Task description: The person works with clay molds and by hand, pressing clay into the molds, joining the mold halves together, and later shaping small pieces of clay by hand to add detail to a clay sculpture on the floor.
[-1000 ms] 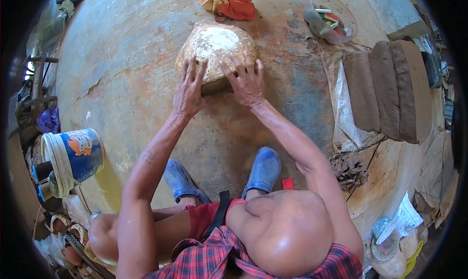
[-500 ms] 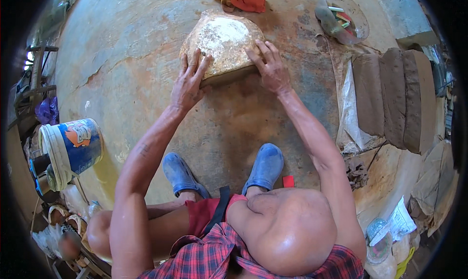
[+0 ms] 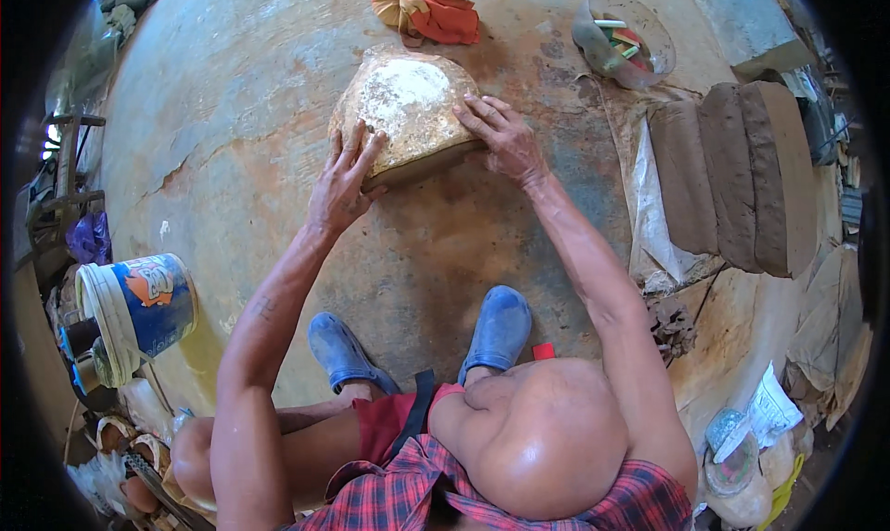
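A tan, rough-topped block (image 3: 408, 141) with a chalky white patch lies on the floor in front of my feet. It looks like stone or a plaster mould, and its near side is flat and darker. My left hand (image 3: 345, 174) holds its left near corner, fingers spread over the top edge. On the right near corner, my right hand (image 3: 505, 143) grips the block, fingers on top and the thumb side low against the edge. Just beyond the block sits an orange and yellow cloth bundle (image 3: 436, 13).
Thick slabs of brown clay (image 3: 732, 179) stand on a sheet at the right. A clear bowl (image 3: 654, 63) with small tools is at the far right, near a grey block (image 3: 751, 21). At left a blue and white bucket (image 3: 153, 299) lies tipped on its side.
The whole view has shifted slightly, so the block, cloth and bowl appear lower and further left. Both hands keep their places on the block.
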Motion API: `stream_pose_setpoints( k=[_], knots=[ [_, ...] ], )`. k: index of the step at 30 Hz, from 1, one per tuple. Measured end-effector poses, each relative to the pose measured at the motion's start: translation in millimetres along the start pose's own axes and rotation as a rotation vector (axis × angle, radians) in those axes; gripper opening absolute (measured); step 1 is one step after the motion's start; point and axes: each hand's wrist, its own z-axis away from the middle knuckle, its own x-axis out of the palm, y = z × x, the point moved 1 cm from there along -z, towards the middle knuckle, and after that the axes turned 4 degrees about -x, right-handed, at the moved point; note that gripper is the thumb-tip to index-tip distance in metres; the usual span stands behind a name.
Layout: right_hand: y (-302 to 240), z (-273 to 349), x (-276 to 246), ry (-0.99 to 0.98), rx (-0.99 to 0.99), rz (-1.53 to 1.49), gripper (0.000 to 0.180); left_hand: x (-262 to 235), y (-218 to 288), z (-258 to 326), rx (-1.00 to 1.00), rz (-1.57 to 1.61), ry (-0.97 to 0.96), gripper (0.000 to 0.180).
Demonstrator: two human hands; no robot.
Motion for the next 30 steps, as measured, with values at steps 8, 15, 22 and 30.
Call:
stream_pose_setpoints(
  k=[8,15,22,30],
  knots=[
    [18.6,-1.5,-5.2,-0.064,-0.007,-0.106,0.105,-3.0,0.4,0.8,-0.008,0.004,-0.028,0.097],
    [16.4,-6.5,-2.0,-0.116,0.054,-0.105,0.105,-4.3,-4.6,-1.2,0.057,0.005,0.015,0.096],
    [9.7,-0.4,-2.4,-0.095,0.072,-0.140,0.102,-5.4,-1.7,-0.4,0.049,0.018,-0.007,0.094],
    [18.3,3.8,6.5,-0.050,0.065,-0.093,0.096,-0.7,5.5,-7.7,0.053,0.001,0.045,0.088]
  ],
)
